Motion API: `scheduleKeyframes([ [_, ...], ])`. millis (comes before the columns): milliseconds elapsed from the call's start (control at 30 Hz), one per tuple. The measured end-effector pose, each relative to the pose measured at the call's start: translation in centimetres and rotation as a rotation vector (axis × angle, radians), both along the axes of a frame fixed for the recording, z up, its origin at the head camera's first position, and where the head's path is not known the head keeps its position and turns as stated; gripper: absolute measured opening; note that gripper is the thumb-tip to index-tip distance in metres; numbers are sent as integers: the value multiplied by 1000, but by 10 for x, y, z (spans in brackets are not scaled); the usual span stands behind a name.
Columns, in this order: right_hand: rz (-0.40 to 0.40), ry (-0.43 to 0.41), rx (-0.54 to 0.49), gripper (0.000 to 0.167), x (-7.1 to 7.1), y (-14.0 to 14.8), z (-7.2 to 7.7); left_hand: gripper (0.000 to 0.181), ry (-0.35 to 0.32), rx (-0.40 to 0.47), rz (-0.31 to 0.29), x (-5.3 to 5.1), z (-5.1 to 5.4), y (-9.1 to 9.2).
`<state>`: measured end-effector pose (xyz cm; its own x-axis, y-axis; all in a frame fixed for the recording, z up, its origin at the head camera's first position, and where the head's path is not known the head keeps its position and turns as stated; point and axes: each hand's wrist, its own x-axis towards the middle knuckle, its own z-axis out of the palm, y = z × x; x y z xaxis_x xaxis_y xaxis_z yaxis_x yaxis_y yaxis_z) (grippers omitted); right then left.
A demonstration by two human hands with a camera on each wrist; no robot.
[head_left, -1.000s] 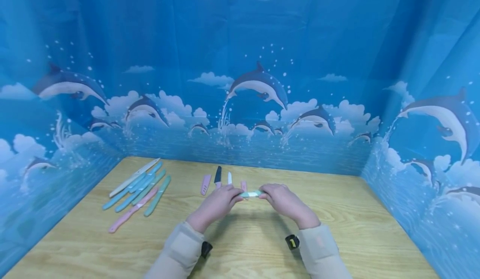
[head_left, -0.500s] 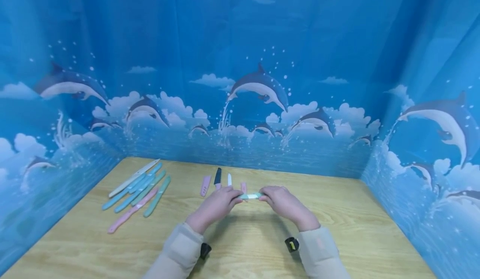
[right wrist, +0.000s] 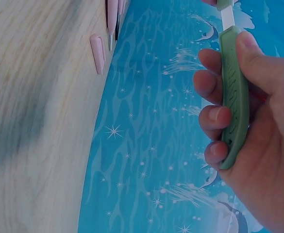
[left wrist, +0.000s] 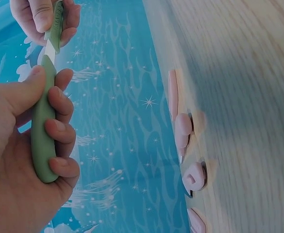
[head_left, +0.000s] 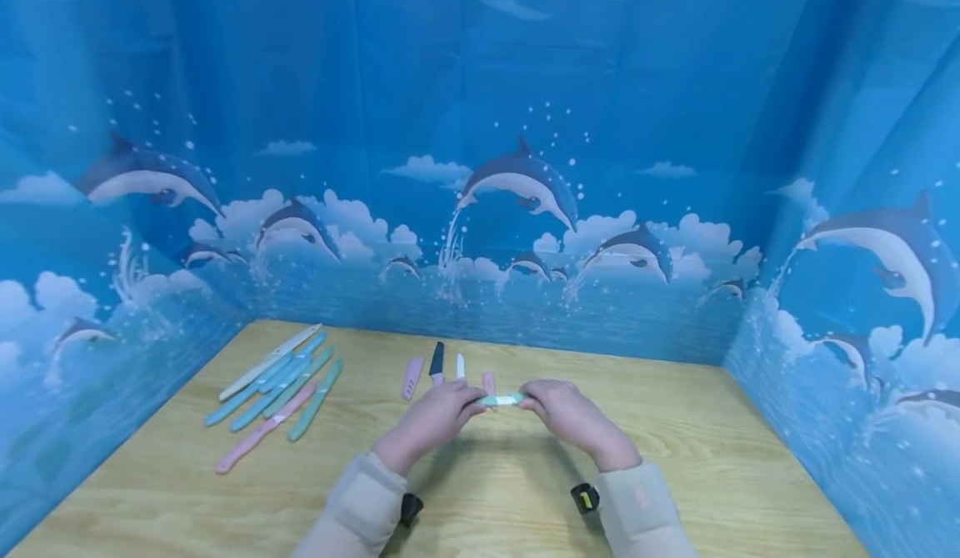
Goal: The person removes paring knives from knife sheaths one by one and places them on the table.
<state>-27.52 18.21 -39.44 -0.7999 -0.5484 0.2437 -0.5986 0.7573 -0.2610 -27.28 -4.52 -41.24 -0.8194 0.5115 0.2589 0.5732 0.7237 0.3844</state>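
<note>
Above the table, my left hand [head_left: 431, 425] grips the green handle of a small knife [left wrist: 44, 131], fingers wrapped round it. My right hand [head_left: 577, 420] holds a green slotted blade sheath [right wrist: 235, 87], its thumb along one side and its fingers curled round the other. Between the two hands a short stretch of white blade [left wrist: 51, 50] shows; the rest of it is inside the sheath. Handle and sheath lie in line, level across the head view.
Behind the hands lie a pink sheath [head_left: 412, 377], a black-bladed knife [head_left: 437, 361], a white-bladed knife [head_left: 461, 366] and another pink piece [head_left: 489, 381]. Several blue, green and white knives [head_left: 270, 362] and a pink one [head_left: 258, 437] lie at left. A dolphin-print curtain [head_left: 480, 291] surrounds the table.
The head view has tilted up slightly, so everything sits a little lower in it. Both hands keep their hold, and the visible stretch of blade looks the same.
</note>
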Motion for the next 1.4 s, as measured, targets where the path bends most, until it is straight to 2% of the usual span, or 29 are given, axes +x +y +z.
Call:
scheduleKeyframes([
  [333,-2,-7,-3,15,-1,1,0,28,-43,11,10,0,2,0],
  [833,-21,-8,17,17,-2,2,0,27,-37,21,5,1,3,-2],
  [1200,-23,11,16,16,-2,3,-1,26,2,12,-11,1,4,-4],
  [1400,-13,10,12,16,-3,4,-1,26,-5,13,-6,1,4,-4],
])
